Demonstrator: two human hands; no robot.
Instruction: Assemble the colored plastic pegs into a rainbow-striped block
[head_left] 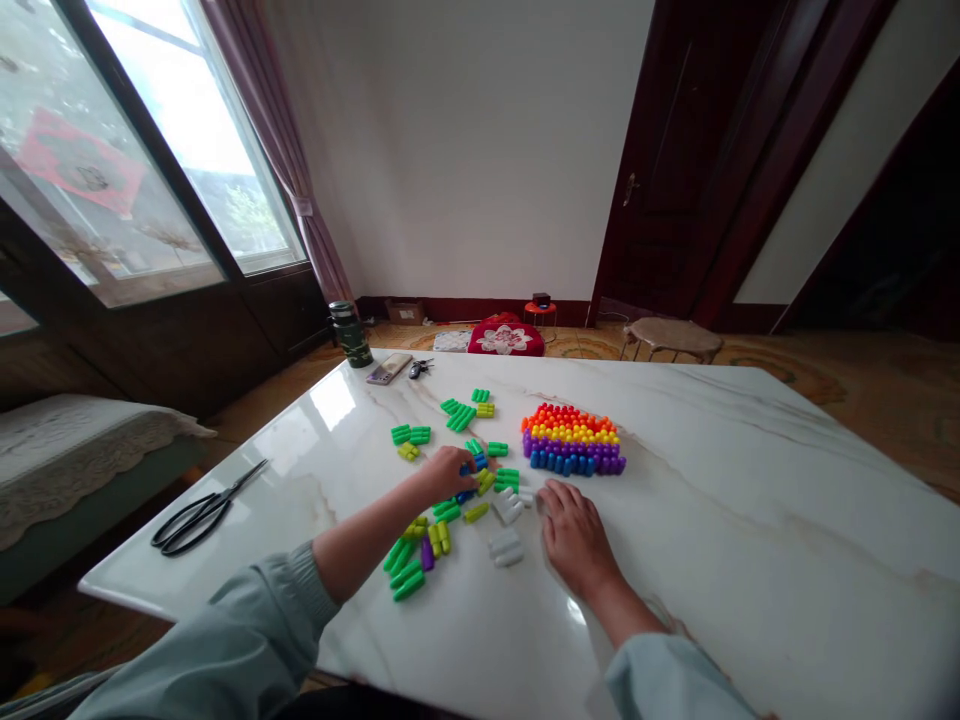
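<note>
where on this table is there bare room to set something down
Widest: the tabletop right of the multicoloured rows and the right hand. A smaller patch lies between the scissors and the green pieces. Crowded: around the left hand, among scattered pieces, and the far left corner, with flask, phone and keys.

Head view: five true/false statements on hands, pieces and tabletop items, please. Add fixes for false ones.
1. The scissors lie on the tabletop. True.
2. The left hand is over the scissors. False: the left hand is among the loose pieces.
3. White pieces lie near the right hand. True.
4. Blue pieces sit on the multicoloured block's far side. False: near side.
5. The flask stands upright by the phone. True.
</note>
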